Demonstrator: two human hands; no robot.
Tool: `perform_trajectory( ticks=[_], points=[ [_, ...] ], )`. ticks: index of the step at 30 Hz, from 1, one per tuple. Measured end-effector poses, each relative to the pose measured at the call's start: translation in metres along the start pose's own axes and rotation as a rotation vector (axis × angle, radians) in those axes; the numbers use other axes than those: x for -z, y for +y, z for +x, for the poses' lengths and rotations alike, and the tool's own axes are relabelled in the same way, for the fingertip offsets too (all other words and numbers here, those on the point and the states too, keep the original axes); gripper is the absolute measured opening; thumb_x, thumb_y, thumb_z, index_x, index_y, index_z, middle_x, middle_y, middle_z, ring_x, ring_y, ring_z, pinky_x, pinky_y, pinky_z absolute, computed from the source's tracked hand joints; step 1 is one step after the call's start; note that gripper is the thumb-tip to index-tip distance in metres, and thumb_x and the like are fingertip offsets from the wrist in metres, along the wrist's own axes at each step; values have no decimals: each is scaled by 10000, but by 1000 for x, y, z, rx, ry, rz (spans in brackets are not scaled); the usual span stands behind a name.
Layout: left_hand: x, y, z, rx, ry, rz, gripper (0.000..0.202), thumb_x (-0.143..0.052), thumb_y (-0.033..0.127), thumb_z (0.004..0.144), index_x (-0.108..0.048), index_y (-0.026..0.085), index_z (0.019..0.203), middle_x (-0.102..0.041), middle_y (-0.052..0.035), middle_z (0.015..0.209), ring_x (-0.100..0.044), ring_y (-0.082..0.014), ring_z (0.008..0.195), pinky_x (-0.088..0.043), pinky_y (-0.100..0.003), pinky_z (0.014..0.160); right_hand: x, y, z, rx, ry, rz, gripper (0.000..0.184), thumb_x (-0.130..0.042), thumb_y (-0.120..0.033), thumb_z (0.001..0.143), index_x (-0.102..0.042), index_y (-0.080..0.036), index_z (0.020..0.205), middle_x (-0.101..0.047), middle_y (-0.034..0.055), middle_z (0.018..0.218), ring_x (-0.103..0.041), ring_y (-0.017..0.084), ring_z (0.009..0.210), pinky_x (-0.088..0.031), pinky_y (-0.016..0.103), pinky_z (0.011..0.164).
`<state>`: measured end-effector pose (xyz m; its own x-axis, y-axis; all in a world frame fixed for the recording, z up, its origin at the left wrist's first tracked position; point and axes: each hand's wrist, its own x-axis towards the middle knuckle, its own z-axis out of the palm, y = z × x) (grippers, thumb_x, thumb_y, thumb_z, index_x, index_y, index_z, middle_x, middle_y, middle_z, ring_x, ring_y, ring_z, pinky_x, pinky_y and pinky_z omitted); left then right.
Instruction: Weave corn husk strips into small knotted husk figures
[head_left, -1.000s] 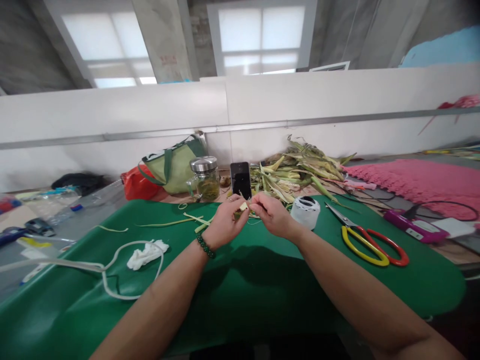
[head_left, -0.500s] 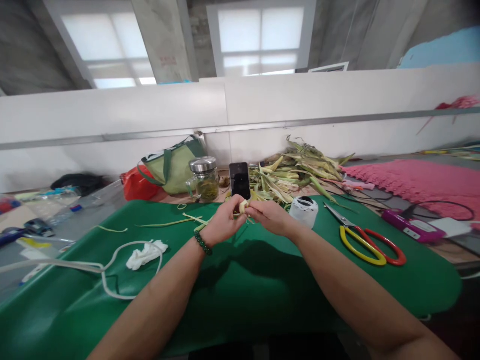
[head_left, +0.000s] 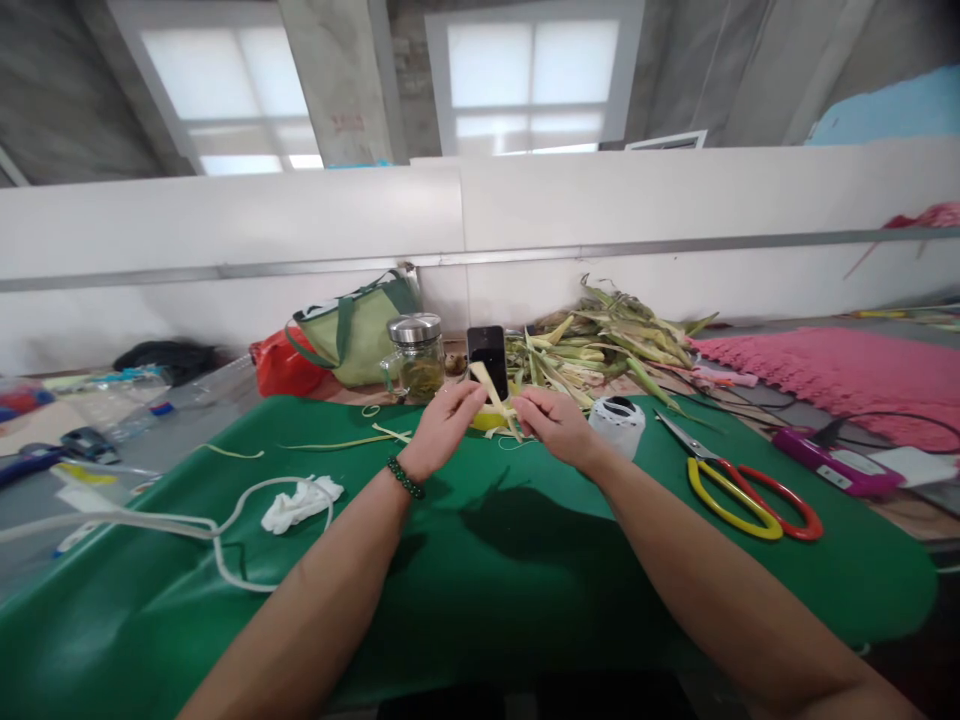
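A pale folded strip of corn husk [head_left: 493, 388] slants between my hands above the green mat [head_left: 315, 590]. My right hand [head_left: 553, 425] pinches it near its lower part, fingers closed. My left hand [head_left: 448, 420], wearing a green bead bracelet, is closed at the fingertips beside the strip; what it pinches is too small to make out. Behind the strip lies a yellow round thing [head_left: 486, 419], partly hidden. A phone [head_left: 487, 350] stands upright just beyond. Close to my right wrist is a white spool-like roll [head_left: 619, 428].
Scissors [head_left: 731, 490] with red and yellow handles lie at right. Corn husks [head_left: 607, 340] are heaped at the back, near a lidded glass jar [head_left: 418, 360] and a green bag [head_left: 349, 340]. White cable [head_left: 217, 535] and crumpled tissue [head_left: 300, 503] lie at left.
My hands have moved apart from touching each other. The husk piece, mostly covered by my fingers before, now shows as a longer slanting strip. The view has shifted slightly.
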<state>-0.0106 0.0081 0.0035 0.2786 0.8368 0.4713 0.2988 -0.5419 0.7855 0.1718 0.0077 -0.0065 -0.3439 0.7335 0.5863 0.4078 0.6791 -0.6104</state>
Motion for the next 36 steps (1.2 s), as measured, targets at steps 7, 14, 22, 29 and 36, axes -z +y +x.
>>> perform_trajectory(
  ticks=[7, 14, 22, 29, 36],
  points=[
    [1, 8, -2, 461, -283, -325, 521, -755, 461, 625, -640, 155, 1030, -693, -54, 773, -662, -193, 746, -489, -285, 685, -5, 4, -1, 23, -11, -95, 344, -391, -335, 900, -441, -188, 592, -465, -26, 549, -411, 97, 529, -308, 234, 553],
    [7, 7, 2, 414, 10, -128, 522, -800, 408, 555, -608, 141, 960, -578, 40, 581, -574, -116, 563, -416, -206, 538, -8, 11, -2, 0, -3, -280, 315, -419, -332, 884, -435, -191, 603, -449, -19, 565, -400, 108, 543, -267, 236, 541],
    [-6, -1, -2, 480, -235, -447, 608, -756, 455, 618, -576, 157, 1117, -688, -43, 740, -655, -171, 732, -492, -259, 692, -15, 9, -2, -16, 106, -133, 269, -415, -311, 891, -536, -186, 685, -580, 15, 649, -500, 126, 596, -361, 238, 593],
    [-19, 7, -5, 240, -105, -322, 375, -710, 365, 691, -666, 127, 976, -675, -45, 730, -601, -150, 682, -476, -239, 640, -17, 8, -2, 44, 12, -194, 190, -438, -191, 844, -592, -176, 734, -618, 58, 746, -542, 169, 715, -399, 279, 684],
    [-13, 5, -2, 257, -65, -272, 285, -723, 399, 650, -623, 135, 614, -564, 14, 495, -534, -102, 495, -485, -229, 554, -14, 5, -2, -3, 30, -242, 284, -394, -278, 895, -492, -188, 644, -536, 15, 612, -469, 132, 586, -322, 248, 576]
  ],
)
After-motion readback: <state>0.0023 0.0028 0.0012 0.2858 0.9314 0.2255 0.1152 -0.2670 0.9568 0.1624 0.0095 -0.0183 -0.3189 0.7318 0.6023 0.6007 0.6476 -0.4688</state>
